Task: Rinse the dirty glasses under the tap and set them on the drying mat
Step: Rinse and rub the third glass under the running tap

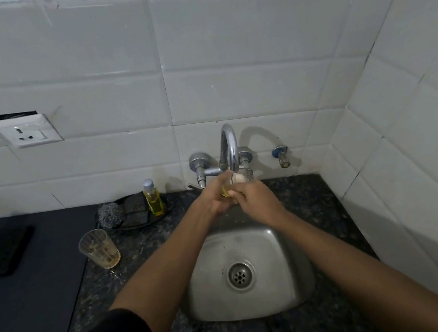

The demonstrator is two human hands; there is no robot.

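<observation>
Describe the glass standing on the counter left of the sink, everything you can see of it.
The glass is a clear ribbed tumbler, wider at the rim than at the base. It stands upright and mouth up on the dark speckled counter, by the edge of the dark mat. Brownish residue streaks its inner wall and pools amber at the bottom. Neither hand touches it.

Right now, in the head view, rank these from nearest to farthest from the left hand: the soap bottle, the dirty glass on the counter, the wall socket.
1. Soap bottle: just left of the left hand, by the scrubbers.
2. Dirty glass: farther left, standing on the counter.
3. Wall socket: farthest, up on the tiled wall at left.
</observation>
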